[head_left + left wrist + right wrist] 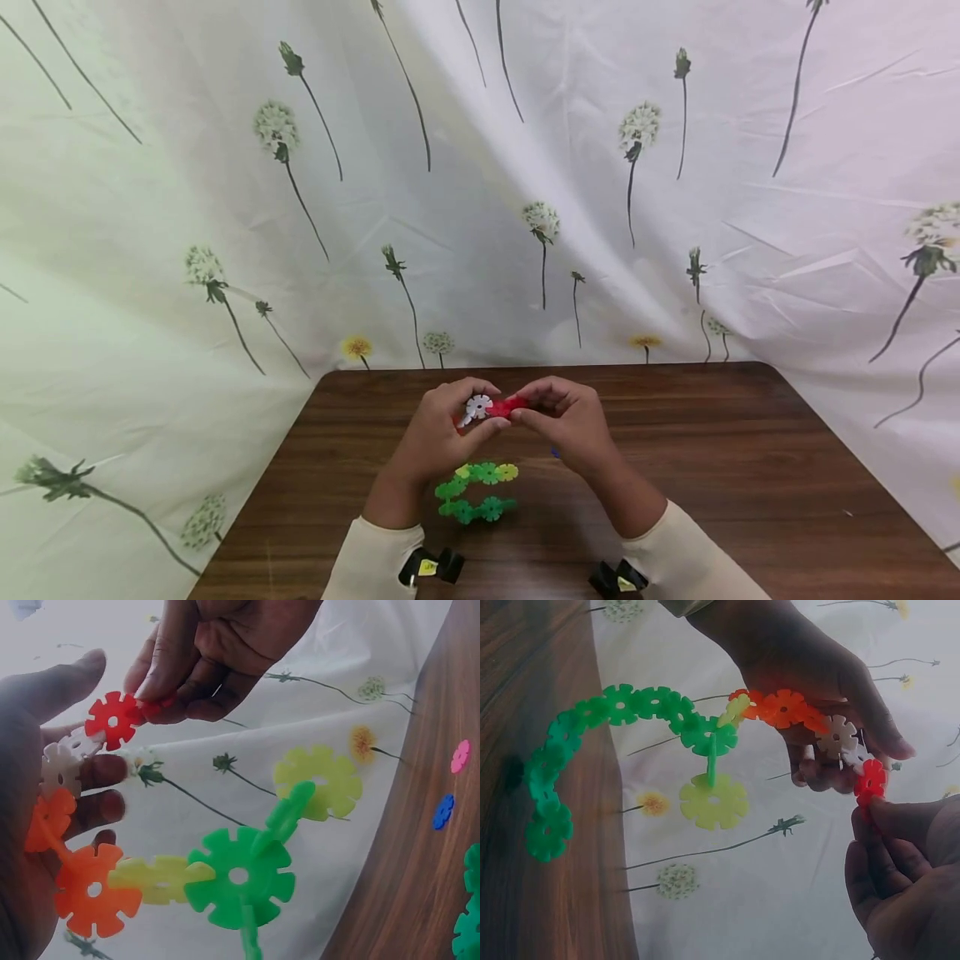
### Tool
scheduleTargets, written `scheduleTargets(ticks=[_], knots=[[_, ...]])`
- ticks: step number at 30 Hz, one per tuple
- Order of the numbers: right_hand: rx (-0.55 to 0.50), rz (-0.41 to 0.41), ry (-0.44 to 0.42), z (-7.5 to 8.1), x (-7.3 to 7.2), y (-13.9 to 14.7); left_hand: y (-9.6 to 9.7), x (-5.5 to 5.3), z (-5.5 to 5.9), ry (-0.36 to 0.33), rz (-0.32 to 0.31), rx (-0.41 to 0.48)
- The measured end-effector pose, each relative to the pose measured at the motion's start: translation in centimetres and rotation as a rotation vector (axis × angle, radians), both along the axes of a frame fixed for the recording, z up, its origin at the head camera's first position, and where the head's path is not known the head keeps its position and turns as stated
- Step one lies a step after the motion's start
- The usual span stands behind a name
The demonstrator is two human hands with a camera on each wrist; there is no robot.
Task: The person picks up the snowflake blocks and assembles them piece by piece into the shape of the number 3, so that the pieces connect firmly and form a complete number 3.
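A chain of notched, flower-shaped interlocking discs hangs between the hands and the table, with green discs (620,705), a yellow disc (713,800), orange discs (97,890) and white discs (477,407). My left hand (448,427) holds the chain around its white and orange part, thumb on the near side and fingers curving behind. At the chain's end is a red disc (112,721). My right hand (567,422) pinches a second red piece (513,405) joined to it; the fingertips partly hide that piece.
The brown wooden table (712,467) spreads below the hands. A blue disc (443,811) and a pink disc (460,756) lie on it. Behind stands a white cloth (480,183) printed with dandelions.
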State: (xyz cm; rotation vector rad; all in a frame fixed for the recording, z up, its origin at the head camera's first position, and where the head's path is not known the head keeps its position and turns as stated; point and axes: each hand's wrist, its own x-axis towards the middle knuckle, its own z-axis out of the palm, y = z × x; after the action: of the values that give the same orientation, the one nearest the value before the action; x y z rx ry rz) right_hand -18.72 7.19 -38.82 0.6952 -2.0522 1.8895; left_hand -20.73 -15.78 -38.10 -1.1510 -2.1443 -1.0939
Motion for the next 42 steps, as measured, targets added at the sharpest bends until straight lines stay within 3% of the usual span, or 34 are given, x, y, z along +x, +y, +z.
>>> scheduleTargets(ticks=[6,10,19,25,32,42], knots=[[-0.003,0.013,0.035,-0.1,0.0,-0.2,-0.1,0.2,0.5,0.161,0.031,-0.028],[0.002,0.019,0.033,-0.3,0.0,-0.4,-0.1,0.2,0.6,0.189,0.017,-0.027],[0.020,0.073,0.114,-1.1,-0.3,0.4,-0.3,0.3,0.4,0.117,-0.009,-0.037],[0.066,0.055,0.126,-1.9,-0.7,2.0,-0.7,-0.1,0.5,0.067,-0.060,-0.012],[0.109,0.007,0.025,-3.0,-1.6,4.3,-1.5,-0.2,0.6,-0.015,-0.097,-0.005],[0.153,-0.050,-0.166,-4.4,-3.1,6.2,-2.3,0.4,1.4,-0.073,-0.075,-0.067]])
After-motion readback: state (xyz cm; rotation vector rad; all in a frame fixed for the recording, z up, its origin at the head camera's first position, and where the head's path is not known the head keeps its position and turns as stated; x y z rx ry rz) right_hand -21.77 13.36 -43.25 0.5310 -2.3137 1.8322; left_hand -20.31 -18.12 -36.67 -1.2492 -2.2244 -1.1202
